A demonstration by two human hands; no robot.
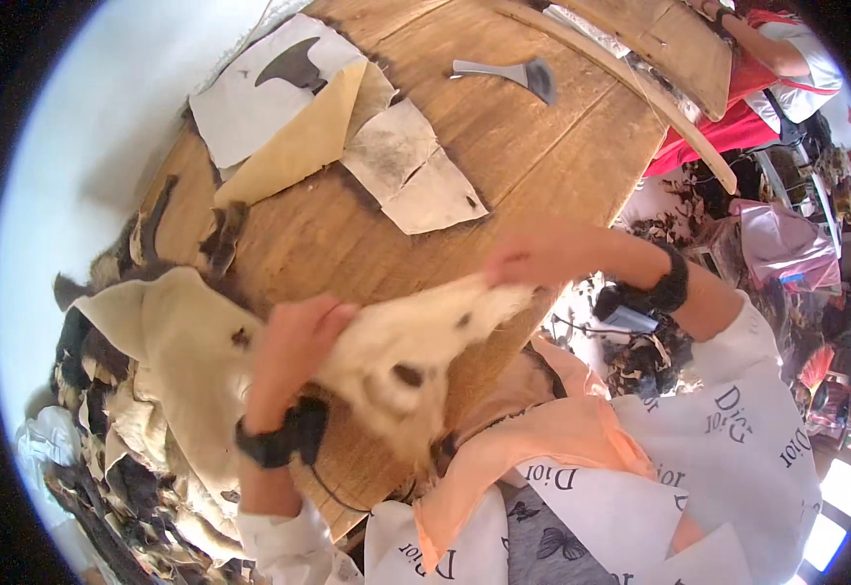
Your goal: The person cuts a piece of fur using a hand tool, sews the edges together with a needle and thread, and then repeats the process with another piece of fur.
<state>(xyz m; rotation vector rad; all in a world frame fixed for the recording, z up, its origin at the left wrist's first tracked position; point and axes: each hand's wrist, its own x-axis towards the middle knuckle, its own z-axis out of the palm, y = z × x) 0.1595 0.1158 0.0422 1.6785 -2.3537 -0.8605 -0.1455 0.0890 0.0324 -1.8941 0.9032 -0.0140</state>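
Observation:
A cream piece of fur pelt with dark spots and a dark patch, perhaps a hole, is stretched between my hands above the near part of the wooden table. My left hand grips its left end, next to a large pale hide that hangs over the table's left side. Its right end is pinched in my right hand, which is slightly blurred. The pelt's lower flap dangles toward my lap. Dark bands circle both of my wrists.
A half-moon knife lies at the far side of the table. A dark curved blade rests on white sheet material beside a folded tan piece and a slit pale piece. Fur scraps heap at left. Another person works upper right.

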